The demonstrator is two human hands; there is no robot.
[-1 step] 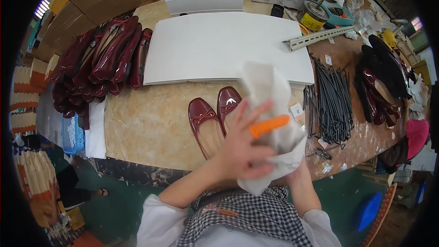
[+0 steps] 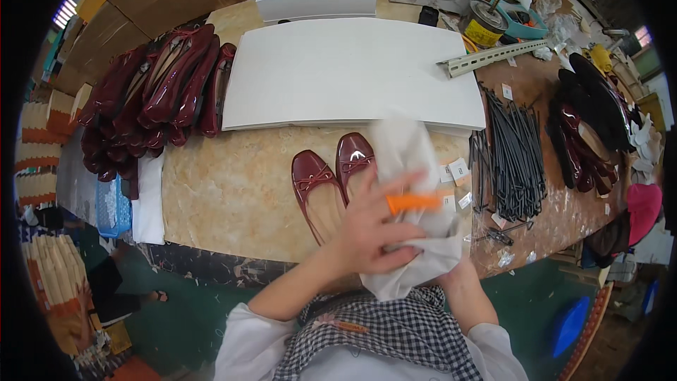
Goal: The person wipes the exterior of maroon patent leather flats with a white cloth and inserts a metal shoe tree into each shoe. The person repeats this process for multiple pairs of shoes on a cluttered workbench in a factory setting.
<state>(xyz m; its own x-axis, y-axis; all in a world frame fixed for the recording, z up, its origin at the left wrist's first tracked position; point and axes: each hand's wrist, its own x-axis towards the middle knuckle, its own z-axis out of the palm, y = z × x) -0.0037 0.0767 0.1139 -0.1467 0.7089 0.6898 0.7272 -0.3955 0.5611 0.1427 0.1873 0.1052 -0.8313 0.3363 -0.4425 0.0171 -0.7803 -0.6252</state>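
Resting our splayed left hand (image 2: 374, 233) over white tissue paper (image 2: 438, 257), beside two burgundy ballet flats (image 2: 310, 164), we had our right hand (image 2: 458, 275) partly behind it, its grip impossible to tell. The paper looked light, soft, tearable, best pinched at its edges.

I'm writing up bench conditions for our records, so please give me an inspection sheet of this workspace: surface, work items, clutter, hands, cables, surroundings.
Surface: tan marbled worktop; large white board lying toward the back.
Work items: two burgundy bow-front shoes side by side; crumpled white wrapping, blurred, at the hands.
Clutter: heaped burgundy shoes at left; thin black rods, slotted metal bar and can at right.
Hands: left hand, wearing an orange finger cover, spread over the wrapping; right hand mostly hidden behind it, grip unclear.
Cables: nothing seen.
Surroundings: green floor; another person's hand at lower left.
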